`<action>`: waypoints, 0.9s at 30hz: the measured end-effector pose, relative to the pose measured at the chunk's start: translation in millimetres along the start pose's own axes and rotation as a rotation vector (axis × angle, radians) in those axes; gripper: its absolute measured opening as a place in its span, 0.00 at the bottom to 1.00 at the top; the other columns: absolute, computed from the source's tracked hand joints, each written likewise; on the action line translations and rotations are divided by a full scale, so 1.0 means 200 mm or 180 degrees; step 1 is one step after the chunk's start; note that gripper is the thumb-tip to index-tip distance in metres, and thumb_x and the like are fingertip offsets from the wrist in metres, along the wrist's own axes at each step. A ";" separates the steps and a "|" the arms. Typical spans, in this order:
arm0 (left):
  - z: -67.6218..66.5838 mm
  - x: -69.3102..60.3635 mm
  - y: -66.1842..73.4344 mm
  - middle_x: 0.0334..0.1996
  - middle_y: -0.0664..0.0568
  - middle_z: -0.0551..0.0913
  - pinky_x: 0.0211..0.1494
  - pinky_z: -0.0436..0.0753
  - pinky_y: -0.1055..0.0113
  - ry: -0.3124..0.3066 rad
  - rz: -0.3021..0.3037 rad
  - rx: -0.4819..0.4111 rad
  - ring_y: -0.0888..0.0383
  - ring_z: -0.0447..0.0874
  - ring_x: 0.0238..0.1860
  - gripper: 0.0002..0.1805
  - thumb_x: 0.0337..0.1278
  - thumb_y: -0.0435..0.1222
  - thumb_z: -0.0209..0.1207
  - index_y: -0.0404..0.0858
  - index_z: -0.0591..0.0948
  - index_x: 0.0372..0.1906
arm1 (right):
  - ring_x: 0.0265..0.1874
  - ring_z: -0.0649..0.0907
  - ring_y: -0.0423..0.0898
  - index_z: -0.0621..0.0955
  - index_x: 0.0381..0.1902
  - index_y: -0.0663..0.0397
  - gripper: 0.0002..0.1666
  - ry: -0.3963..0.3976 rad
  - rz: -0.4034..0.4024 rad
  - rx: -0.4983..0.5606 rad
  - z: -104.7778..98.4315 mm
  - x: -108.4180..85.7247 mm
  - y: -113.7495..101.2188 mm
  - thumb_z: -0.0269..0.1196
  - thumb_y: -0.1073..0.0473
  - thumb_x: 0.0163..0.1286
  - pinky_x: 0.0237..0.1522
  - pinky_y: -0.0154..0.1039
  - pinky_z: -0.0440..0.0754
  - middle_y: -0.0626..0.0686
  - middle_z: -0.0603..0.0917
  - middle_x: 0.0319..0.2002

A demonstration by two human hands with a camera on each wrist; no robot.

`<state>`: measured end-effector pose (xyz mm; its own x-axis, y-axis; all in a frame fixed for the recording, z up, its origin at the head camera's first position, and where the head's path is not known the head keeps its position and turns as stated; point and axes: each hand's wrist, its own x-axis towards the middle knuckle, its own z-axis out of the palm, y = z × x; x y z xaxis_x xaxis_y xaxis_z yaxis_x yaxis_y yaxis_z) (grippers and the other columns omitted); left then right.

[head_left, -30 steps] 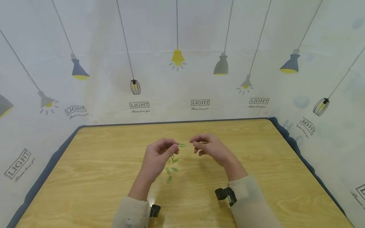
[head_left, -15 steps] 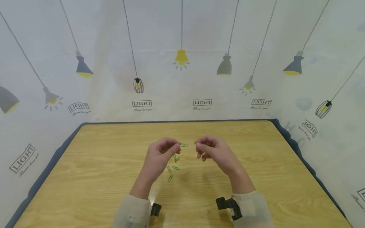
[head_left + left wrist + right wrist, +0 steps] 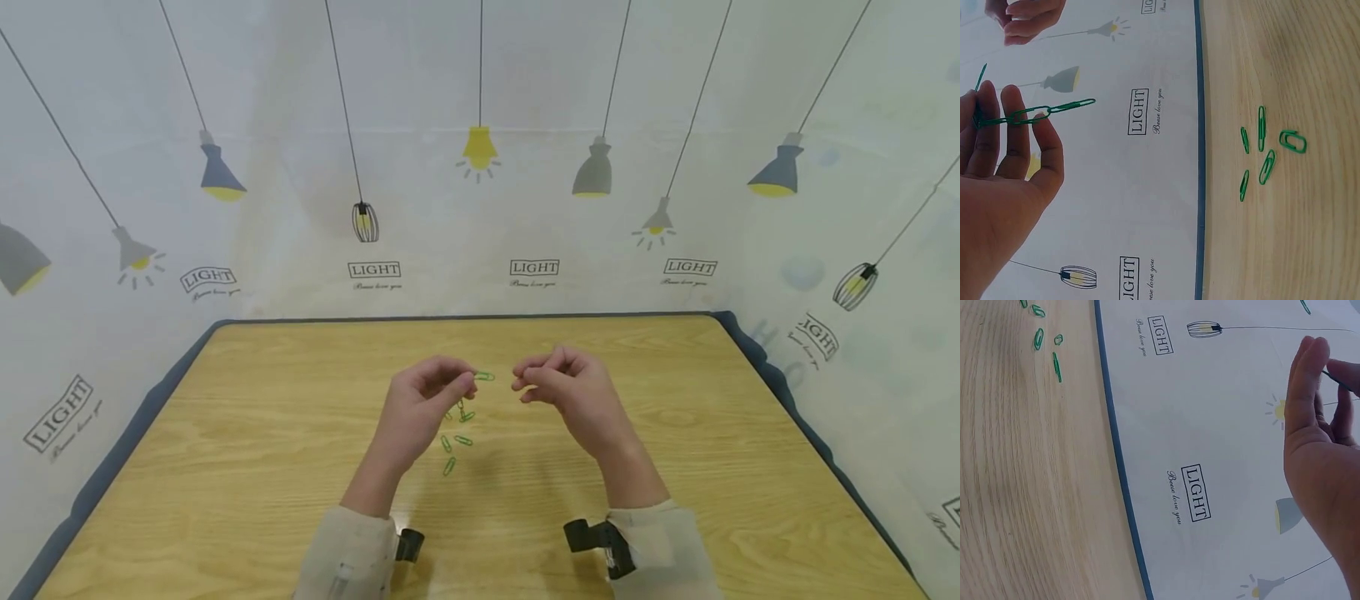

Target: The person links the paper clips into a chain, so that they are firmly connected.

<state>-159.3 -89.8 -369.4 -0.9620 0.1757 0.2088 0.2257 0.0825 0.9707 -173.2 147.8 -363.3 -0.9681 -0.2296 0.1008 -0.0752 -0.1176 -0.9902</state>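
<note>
My left hand (image 3: pixel 423 408) pinches a green paper clip (image 3: pixel 484 377) between thumb and fingertips, its end pointing right. From that grip a chain of linked green paper clips (image 3: pixel 1054 111) trails across the other fingers in the left wrist view. Opposite, a short gap away, my right hand (image 3: pixel 581 396) is raised above the table. A thin green paper clip (image 3: pixel 1337 381) shows between its thumb and fingers in the right wrist view; most of it is hidden. Several loose green paper clips (image 3: pixel 1267 167) lie on the table below, nearer the left hand.
The wooden table (image 3: pixel 225 467) has a dark blue edge along the back. A white wall covering (image 3: pixel 450 250) printed with lamps rises behind and at both sides. A black wrist camera (image 3: pixel 600 537) sits on the right sleeve, another (image 3: pixel 409 545) on the left.
My right hand's fingers have closed together and the hand has shifted slightly right and turned. The left hand keeps its paper clip, moving little. The head view has shifted slightly.
</note>
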 end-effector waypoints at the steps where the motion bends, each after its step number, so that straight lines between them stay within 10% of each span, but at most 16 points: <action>1: 0.00 0.00 0.00 0.42 0.44 0.88 0.54 0.88 0.65 -0.0002 0.0004 0.0000 0.57 0.87 0.44 0.09 0.75 0.37 0.64 0.36 0.87 0.49 | 0.42 0.89 0.45 0.74 0.29 0.56 0.14 0.0016 -0.0033 0.0027 0.00 0.00 0.00 0.63 0.65 0.77 0.47 0.40 0.90 0.53 0.87 0.46; 15: 0.00 0.00 0.01 0.42 0.42 0.88 0.53 0.87 0.66 -0.0041 0.0049 -0.0021 0.59 0.88 0.43 0.09 0.75 0.37 0.64 0.36 0.87 0.49 | 0.35 0.84 0.41 0.89 0.43 0.54 0.06 -0.0152 -0.0255 0.0163 0.02 -0.02 0.02 0.66 0.62 0.78 0.44 0.37 0.89 0.46 0.87 0.38; 27: 0.01 0.00 0.00 0.43 0.42 0.89 0.53 0.87 0.66 -0.0035 0.0124 0.0021 0.59 0.88 0.43 0.08 0.75 0.37 0.64 0.36 0.87 0.49 | 0.35 0.90 0.41 0.84 0.50 0.73 0.13 -0.0019 -0.0419 -0.0092 0.07 -0.04 -0.05 0.69 0.67 0.73 0.45 0.41 0.92 0.48 0.90 0.37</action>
<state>-158.4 -87.2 -368.9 -0.9508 0.1897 0.2449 0.2639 0.0817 0.9611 -160.7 136.6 -353.0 -0.9479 -0.2198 0.2305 -0.2084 -0.1192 -0.9707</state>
